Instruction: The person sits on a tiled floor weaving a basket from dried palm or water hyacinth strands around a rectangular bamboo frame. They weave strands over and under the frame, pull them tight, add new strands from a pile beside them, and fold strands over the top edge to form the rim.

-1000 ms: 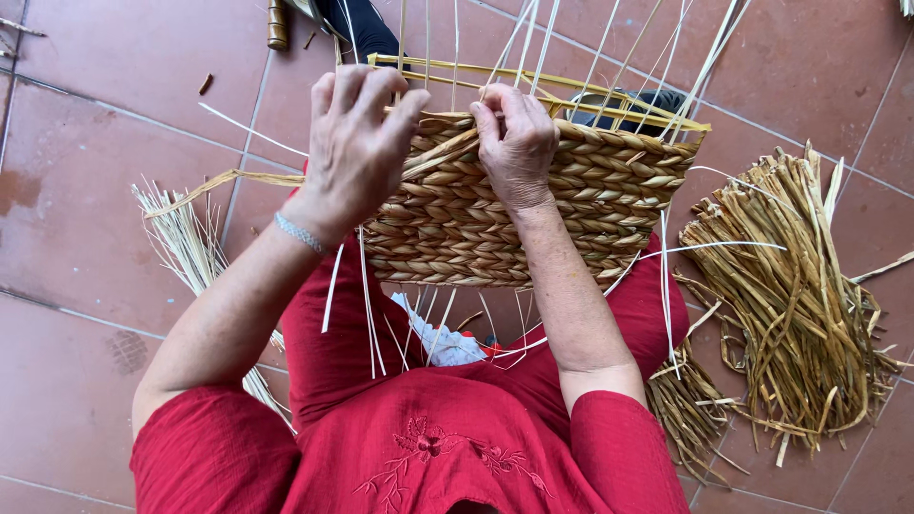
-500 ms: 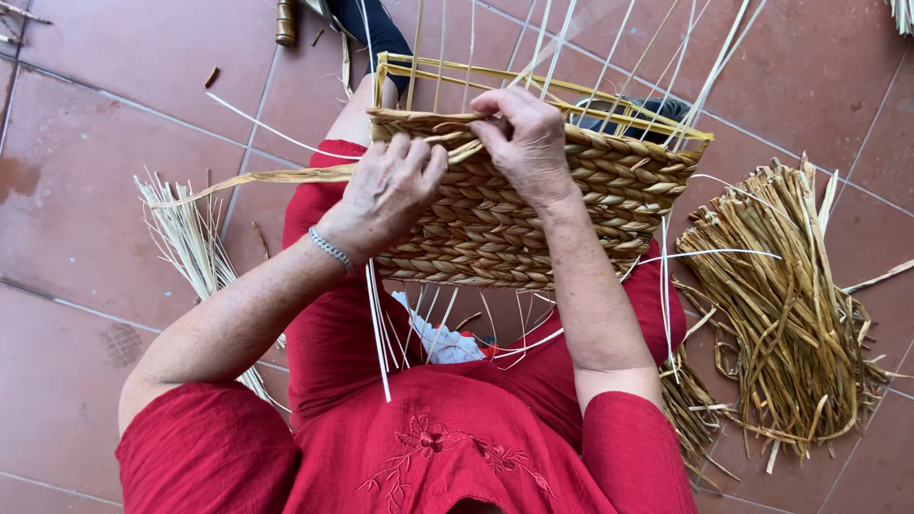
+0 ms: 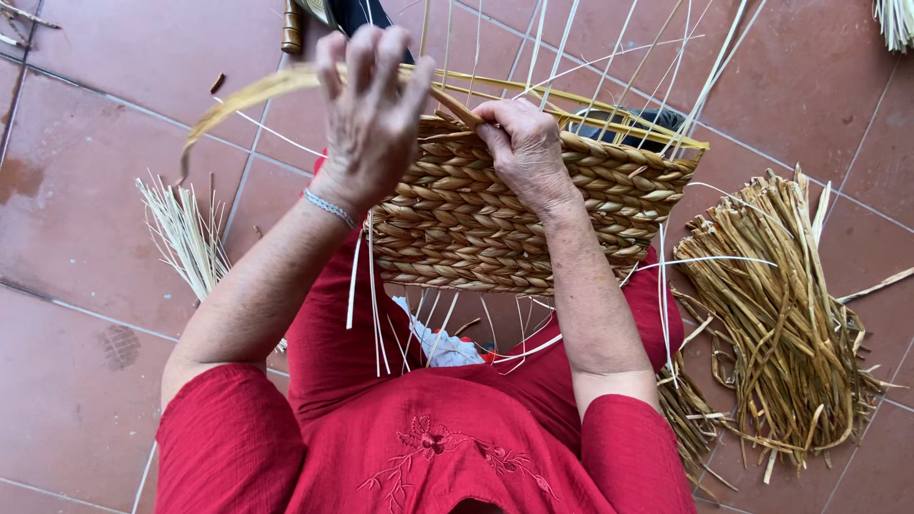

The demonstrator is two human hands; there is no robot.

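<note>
The left hand (image 3: 367, 114) is raised above the near left corner of the half-woven basket (image 3: 495, 224), wrist bent, fingers curled together and pinching a long flat straw strand (image 3: 252, 90) that arcs away to the left over the floor. A thin bracelet (image 3: 328, 207) sits on that wrist. The right hand (image 3: 524, 152) lies on the basket's top edge, palm down, fingers pressed together and pinching the same strand where it meets the rim. Both forearms reach forward from red sleeves (image 3: 228, 443). The basket rests on the person's lap, its braided wall facing the camera, with thin pale upright stakes (image 3: 666, 76) rising from the rim and loose ends hanging below it over the red skirt. On the tiled floor (image 3: 86, 238), a small fan of pale stalks (image 3: 186, 233) lies to the left, well apart from the basket, and a large bundle of golden straw (image 3: 781, 314) lies just beside it on the right. A dark shoe (image 3: 357, 14) shows beyond the basket's far side, partly hidden by the left hand.
</note>
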